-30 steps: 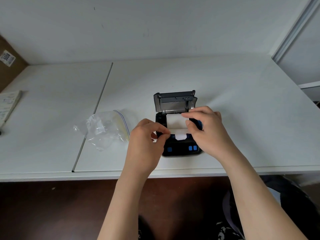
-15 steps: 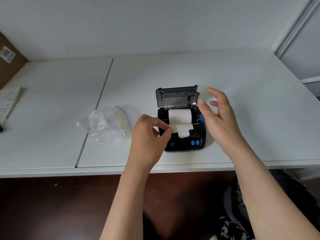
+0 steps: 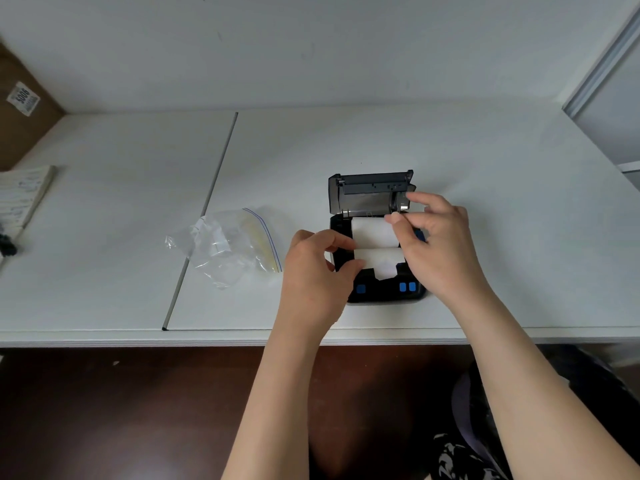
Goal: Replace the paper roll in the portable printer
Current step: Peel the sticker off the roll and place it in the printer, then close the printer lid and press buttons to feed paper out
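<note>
Surroundings: white desk (image 3: 485, 161) made of two panels, with a grey seam strip (image 3: 204, 216) running front to back on the left. An empty clear zip bag (image 3: 228, 247) with a blue closure line lies crumpled just left of the printer, apart from it. A stack of printed sheets (image 3: 24, 195) sits at the far left edge, beside a brown cardboard box (image 3: 20, 109) bearing a white label. The wall behind is plain white.

Obstructions: both hands cover the printer's sides, and the right wrist hides its right front corner.

Printer (image 3: 377, 289): black body with blue buttons on the front panel, standing near the desk's front edge, right of centre. Its grey lid (image 3: 367, 195) is swung up and back, fully open. A white paper roll (image 3: 372, 232) sits in the open bay, and a short strip of paper is drawn forward over the front lip, its end uneven.

Left hand (image 3: 311, 271): thumb and forefinger are pinched on the left edge of the drawn-out paper strip. Right hand (image 3: 436, 244): the fingers are spread and loosely curled over the roll's right end and the lid's right corner, closed on nothing.
</note>
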Demonstrator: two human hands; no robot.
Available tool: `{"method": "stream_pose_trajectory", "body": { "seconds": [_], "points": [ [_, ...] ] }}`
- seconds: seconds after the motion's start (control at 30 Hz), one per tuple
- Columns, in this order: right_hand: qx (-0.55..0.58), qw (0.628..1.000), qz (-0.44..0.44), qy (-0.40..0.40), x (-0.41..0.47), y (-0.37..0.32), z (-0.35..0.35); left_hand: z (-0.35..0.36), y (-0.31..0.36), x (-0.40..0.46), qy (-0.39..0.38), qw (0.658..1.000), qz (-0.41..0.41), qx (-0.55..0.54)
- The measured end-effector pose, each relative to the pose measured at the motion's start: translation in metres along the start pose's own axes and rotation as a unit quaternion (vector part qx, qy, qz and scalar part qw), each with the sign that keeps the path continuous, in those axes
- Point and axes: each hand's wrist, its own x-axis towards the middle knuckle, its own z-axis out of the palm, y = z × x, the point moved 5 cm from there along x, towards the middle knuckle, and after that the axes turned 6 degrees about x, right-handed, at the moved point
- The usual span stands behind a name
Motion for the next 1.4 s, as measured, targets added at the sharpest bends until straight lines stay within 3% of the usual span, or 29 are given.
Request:
{"method": "stream_pose_trajectory", "body": {
  "seconds": [0.1, 0.27, 0.43, 0.53, 0.9, 1.4],
  "points": [
    [-0.014, 1.000, 0.005, -0.014, 0.001, 0.002, 0.001, 0.002, 0.000, -0.001, -0.010, 1.000, 0.002, 0.004],
    [0.086, 0.990, -0.026, 0.105, 0.003, -0.006, -0.019, 0.002, 0.001, -0.001, -0.006, 1.000, 0.000, -0.010],
    [0.193, 0.980, 0.041, -0.032, 0.006, -0.009, -0.007, 0.002, 0.001, -0.001, -0.001, 1.000, -0.003, -0.005],
    [0.238, 0.968, 0.054, -0.061, 0.005, -0.013, 0.002, 0.000, 0.000, -0.001, -0.004, 1.000, -0.004, -0.006],
    [0.281, 0.954, 0.078, 0.063, 0.006, -0.001, -0.024, -0.001, -0.003, 0.000, 0.011, 0.999, -0.033, -0.011],
    [0.309, 0.932, 0.184, 0.035, -0.005, 0.019, -0.018, -0.001, -0.005, 0.005, 0.062, 0.996, -0.056, -0.021]
  ]
}}
